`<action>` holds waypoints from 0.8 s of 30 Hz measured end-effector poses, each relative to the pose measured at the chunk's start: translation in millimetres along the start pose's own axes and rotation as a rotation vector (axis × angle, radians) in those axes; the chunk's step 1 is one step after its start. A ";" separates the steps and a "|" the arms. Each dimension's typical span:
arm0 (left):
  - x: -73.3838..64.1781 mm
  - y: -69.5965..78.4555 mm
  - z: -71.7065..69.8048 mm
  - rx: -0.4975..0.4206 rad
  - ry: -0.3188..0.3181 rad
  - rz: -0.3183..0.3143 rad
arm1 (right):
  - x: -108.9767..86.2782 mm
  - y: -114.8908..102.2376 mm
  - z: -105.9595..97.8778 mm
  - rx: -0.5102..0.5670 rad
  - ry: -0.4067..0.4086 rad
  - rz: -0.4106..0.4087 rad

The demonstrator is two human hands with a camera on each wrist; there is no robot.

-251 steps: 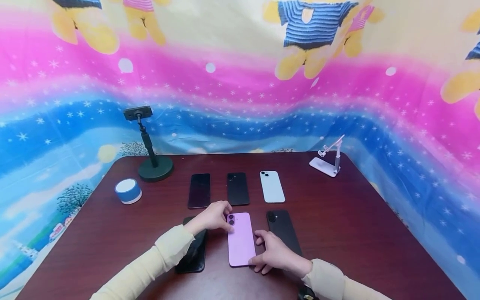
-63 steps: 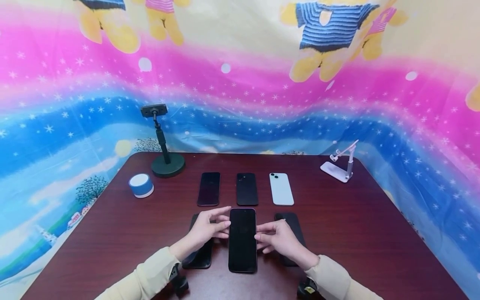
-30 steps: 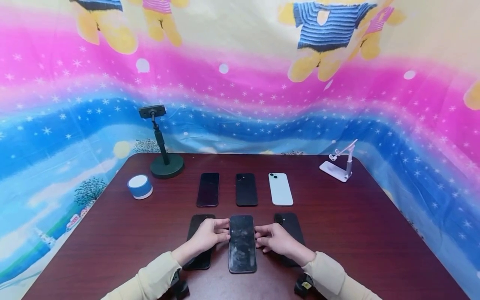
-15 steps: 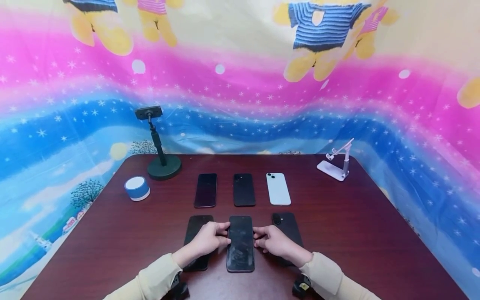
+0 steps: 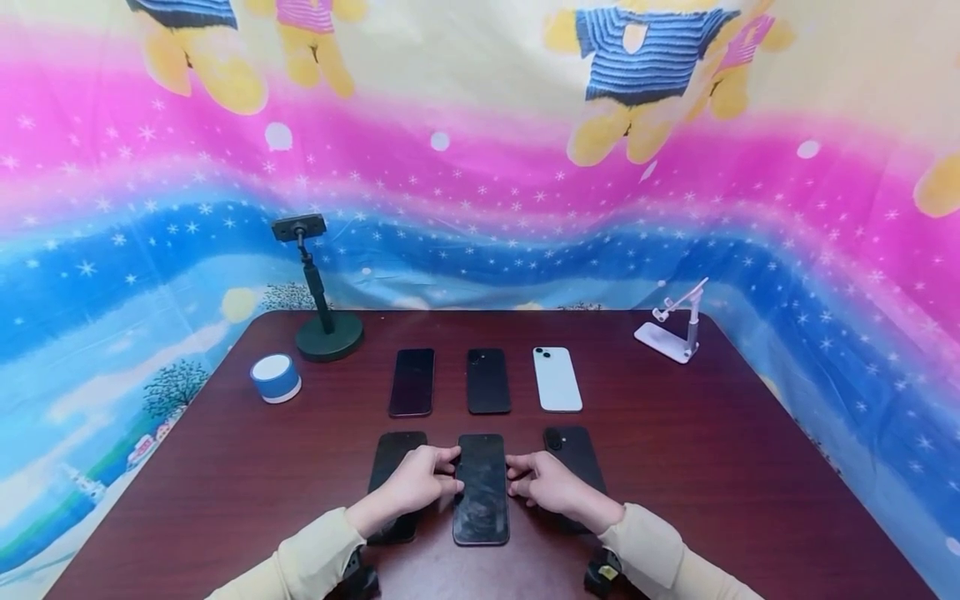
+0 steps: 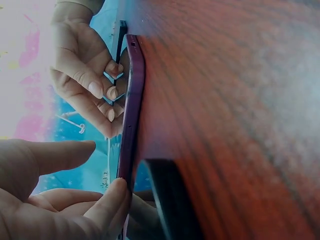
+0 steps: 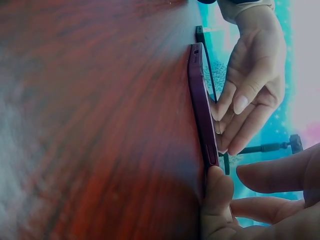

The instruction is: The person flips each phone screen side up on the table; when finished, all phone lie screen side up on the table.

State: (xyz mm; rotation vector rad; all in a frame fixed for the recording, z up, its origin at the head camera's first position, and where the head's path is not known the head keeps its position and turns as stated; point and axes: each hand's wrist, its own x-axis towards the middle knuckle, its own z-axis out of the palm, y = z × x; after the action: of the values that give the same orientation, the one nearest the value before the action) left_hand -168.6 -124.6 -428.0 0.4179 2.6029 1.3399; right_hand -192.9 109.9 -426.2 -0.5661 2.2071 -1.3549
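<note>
Turned screen-up since the earliest frame: purple-edged phone | lies on worktop, lower centre of frame | left hand and right hand apart, fingers touching its opposite edges

Head view faces forward and down over the table; wrist views, close, tabletop-level, share the phone at head-frame lower centre.

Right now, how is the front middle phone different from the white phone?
The front middle phone lies screen up; the white phone lies screen down, with its back showing. The front middle phone's top looks dark and smudgy; the white phone's is pale. The left hand and right hand touch the front middle phone; neither touches the white phone. Both phones lie flat on the table.
</note>
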 end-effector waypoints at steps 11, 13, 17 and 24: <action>4.4 10.3 6.3 0.007 0.122 -0.001 | -5.5 4.1 -9.3 0.069 0.023 0.016; 8.9 12.7 9.1 0.011 0.122 0.039 | -10.9 2.6 -14.1 0.080 0.042 0.025; 21.1 20.4 15.1 0.024 0.114 0.112 | -24.5 -0.7 -23.9 0.093 0.063 0.019; 39.7 34.9 23.2 0.062 0.032 0.125 | -48.2 4.7 -31.8 0.119 0.080 0.009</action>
State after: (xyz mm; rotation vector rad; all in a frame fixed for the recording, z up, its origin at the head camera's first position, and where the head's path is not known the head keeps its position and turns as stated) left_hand -193.6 -74.4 -414.2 0.5826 2.6899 1.3158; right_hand -173.9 161.9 -409.0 -0.4651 2.1705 -1.5172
